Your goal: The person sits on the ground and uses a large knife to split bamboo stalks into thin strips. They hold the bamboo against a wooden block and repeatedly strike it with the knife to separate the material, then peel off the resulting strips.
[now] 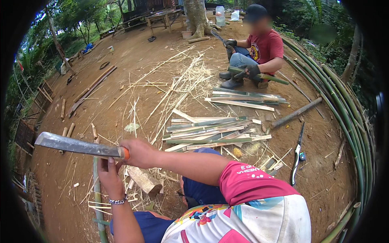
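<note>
The right hand (139, 153) clasps the machete (77, 146) by its orange handle (127, 154), blade jutting leftward past the left hand (112, 177), whose hold I can't make out.

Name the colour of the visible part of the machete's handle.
The machete's handle is orange where it shows, best seen in the head view.

Outdoor bamboo-working yard in a wooded clearing. Tells: bare dirt ground (324, 170), split bamboo strips (214, 130) at centre, pale shavings (198, 76) toward 12 o'clock, long green poles (354, 121) lie at 3, machete (77, 146) at 9, trees (197, 18) at 12.
</note>
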A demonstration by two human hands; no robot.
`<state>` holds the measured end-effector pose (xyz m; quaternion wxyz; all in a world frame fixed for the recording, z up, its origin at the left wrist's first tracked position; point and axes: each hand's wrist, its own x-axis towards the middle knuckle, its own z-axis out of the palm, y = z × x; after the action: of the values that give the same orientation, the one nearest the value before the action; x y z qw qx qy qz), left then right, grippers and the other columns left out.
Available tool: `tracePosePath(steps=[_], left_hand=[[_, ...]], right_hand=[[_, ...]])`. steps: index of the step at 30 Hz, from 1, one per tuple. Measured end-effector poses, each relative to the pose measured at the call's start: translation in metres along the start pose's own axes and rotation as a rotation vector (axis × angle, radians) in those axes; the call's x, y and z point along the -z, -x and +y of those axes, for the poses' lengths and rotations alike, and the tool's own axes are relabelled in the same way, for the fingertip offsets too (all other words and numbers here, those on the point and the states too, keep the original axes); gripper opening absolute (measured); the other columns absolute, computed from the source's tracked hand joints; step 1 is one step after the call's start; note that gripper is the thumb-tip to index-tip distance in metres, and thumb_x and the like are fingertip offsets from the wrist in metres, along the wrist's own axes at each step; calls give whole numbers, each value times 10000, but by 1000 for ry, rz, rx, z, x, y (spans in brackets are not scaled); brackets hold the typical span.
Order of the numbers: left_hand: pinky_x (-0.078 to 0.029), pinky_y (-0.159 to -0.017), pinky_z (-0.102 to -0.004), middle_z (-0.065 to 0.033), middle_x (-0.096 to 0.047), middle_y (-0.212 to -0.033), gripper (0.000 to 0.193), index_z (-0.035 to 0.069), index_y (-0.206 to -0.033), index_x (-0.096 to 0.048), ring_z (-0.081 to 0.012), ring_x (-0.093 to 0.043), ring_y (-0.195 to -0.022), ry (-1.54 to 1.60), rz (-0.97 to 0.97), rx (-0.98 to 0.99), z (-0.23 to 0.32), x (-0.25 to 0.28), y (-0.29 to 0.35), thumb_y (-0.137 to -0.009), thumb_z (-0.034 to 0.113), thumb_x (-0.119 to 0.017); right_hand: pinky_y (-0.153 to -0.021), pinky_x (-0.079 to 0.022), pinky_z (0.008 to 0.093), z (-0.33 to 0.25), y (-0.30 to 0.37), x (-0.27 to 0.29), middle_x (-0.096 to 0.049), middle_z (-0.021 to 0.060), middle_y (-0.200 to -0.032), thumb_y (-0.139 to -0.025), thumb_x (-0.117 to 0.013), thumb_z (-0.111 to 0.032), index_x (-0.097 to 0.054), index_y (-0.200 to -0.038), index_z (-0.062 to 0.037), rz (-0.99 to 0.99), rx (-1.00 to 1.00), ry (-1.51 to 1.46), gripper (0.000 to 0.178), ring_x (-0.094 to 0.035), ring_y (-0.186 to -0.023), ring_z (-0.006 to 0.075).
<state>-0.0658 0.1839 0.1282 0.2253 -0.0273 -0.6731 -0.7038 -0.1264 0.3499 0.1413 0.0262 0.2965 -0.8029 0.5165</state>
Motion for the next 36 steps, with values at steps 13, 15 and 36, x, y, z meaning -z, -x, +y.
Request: tracePosePath(steps=[13,15,36], left_hand=[[-527,-967,-336,-94,-657,-1231,372,-3,-1357,-553,-168,-622,-1144,-26,130,-15,-42,95,5,-1027,159,-611],[-516,-986,-329,-94,-657,-1233,364,0,-1351,-559,-166,-620,-1146,-19,205,-98,-38,112,7,-1028,160,-609],[-523,-787,-354,-39,-649,-932,205,87,-1087,-595,-175,-611,-835,332,626,-246,-17,183,26,-970,208,-711]], right_hand=[[-814,-512,423,29,32,-19,-686,151,-940,-765,-844,-276,-629,-1028,-46,-18,-242,-118,410,-673,-893,328],[-817,-507,438,31,38,-16,-677,162,-941,-754,-845,-267,-621,-1005,-42,-45,-315,-210,405,-669,-915,339],[-771,-500,309,81,69,-85,-687,49,-913,-833,-816,-160,-654,-1010,6,-187,-569,-386,291,-610,-812,126]])
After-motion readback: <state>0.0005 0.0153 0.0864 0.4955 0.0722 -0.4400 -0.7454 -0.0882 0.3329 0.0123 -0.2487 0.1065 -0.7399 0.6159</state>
